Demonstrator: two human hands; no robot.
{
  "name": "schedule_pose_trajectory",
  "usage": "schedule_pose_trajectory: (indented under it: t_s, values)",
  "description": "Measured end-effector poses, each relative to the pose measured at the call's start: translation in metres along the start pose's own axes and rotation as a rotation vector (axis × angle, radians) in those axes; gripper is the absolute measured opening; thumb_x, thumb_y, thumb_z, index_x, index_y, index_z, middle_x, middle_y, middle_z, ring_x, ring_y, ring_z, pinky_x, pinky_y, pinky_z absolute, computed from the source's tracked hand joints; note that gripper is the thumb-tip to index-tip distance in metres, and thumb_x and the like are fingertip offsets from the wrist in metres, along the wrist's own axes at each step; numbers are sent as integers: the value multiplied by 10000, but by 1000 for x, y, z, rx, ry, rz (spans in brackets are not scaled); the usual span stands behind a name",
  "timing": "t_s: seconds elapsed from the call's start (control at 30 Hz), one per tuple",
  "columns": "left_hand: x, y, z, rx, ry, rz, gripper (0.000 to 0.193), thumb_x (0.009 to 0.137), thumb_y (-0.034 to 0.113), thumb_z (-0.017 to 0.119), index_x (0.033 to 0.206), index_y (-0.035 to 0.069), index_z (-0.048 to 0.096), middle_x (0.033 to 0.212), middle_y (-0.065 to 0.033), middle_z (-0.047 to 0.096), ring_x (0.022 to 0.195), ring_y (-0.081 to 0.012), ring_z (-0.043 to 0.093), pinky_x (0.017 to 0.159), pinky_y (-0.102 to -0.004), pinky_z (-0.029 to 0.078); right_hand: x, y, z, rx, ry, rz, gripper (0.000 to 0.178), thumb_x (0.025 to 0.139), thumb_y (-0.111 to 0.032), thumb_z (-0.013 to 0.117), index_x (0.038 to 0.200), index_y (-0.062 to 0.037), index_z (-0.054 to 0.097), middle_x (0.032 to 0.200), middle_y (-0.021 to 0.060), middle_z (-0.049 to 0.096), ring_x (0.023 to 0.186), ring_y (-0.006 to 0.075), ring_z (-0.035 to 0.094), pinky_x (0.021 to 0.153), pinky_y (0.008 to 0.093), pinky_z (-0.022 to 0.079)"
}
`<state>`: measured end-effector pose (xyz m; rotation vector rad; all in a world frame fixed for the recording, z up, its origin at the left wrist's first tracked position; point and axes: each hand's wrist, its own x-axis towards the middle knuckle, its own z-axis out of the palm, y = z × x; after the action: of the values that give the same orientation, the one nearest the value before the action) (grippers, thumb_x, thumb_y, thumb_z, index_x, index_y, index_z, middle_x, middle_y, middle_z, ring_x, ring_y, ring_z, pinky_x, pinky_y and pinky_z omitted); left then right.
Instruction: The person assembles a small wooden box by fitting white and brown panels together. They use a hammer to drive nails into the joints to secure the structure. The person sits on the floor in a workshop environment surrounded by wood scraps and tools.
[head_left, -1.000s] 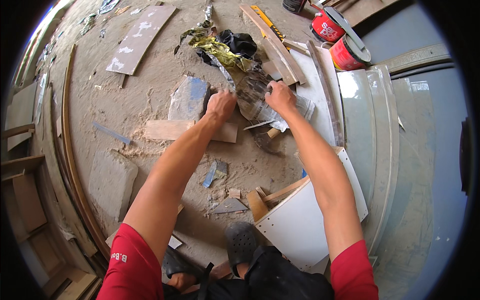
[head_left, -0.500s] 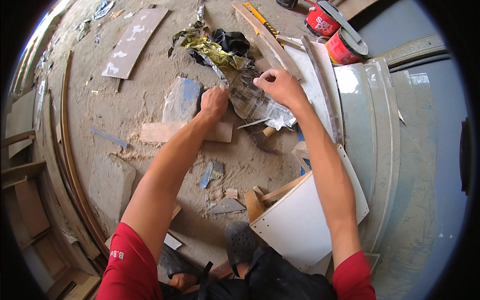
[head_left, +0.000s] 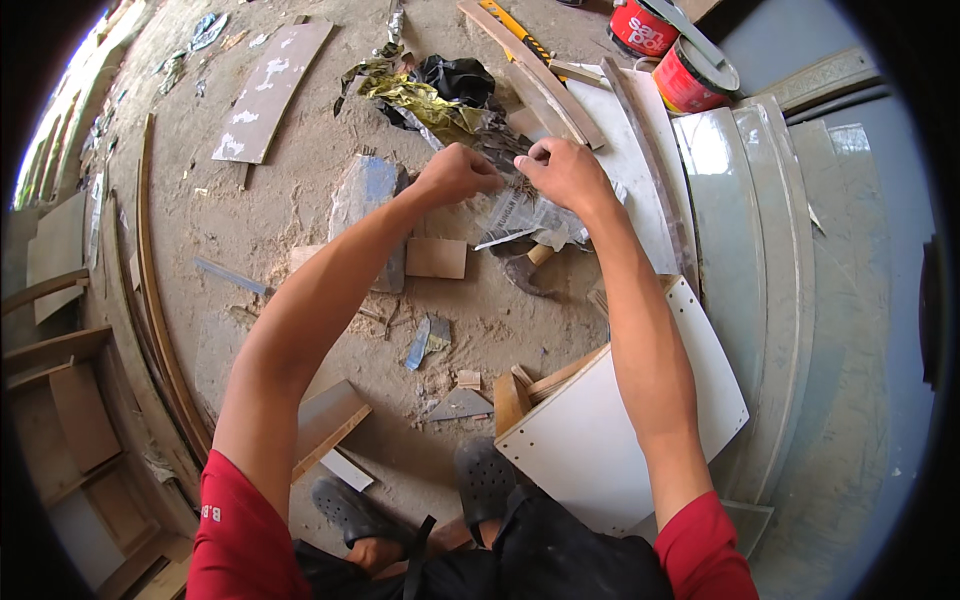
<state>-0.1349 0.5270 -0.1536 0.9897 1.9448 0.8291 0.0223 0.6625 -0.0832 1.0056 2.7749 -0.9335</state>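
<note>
A crumpled printed plastic bag (head_left: 528,220) lies on the floor between my hands, with a heap of thin dark nails (head_left: 522,187) on it. My left hand (head_left: 460,176) is closed at the bag's left side, fingertips turned toward the nails; whatever they grip is too small to see. My right hand (head_left: 568,174) hovers over the bag's right part, thumb and forefinger pinched together; I cannot make out anything in them. Just below the bag, a hammer (head_left: 524,272) rests with its head bare and its handle partly under the plastic.
Beyond the bag lie crumpled yellow-and-black wrappers (head_left: 425,100), wood strips (head_left: 540,85) and a yellow-black saw (head_left: 512,30). Red paint cans (head_left: 692,80) and glass sheets (head_left: 735,220) stand right. A white drilled panel (head_left: 620,440) is near my feet, a stone slab (head_left: 365,205) left.
My left hand has moved right, closer to my right hand. The bag's lower edge has shifted, and more of the hammer shows. My right hand has barely moved.
</note>
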Motion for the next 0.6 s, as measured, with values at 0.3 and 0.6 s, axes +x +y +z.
schedule_pose_trajectory:
  t_s: [0.3,0.6]
  values:
    - [-13,-44,8,508,324,-172,195,818,142,606,869,7,737,928,-272,706,916,-448,689,829,-495,554,-2,-6,6,-74,-95,-3,327,886,-385,677,1010,-88,729,1066,177,724,1053,355,675,923,450,522]
    - [-21,-57,26,809,305,-65,167,861,90,607,962,-8,697,1024,-249,709,981,-347,712,786,-417,586,0,-2,0,-45,-110,5,349,887,-396,676,1029,-81,727,1079,194,719,1070,363,669,935,448,516]
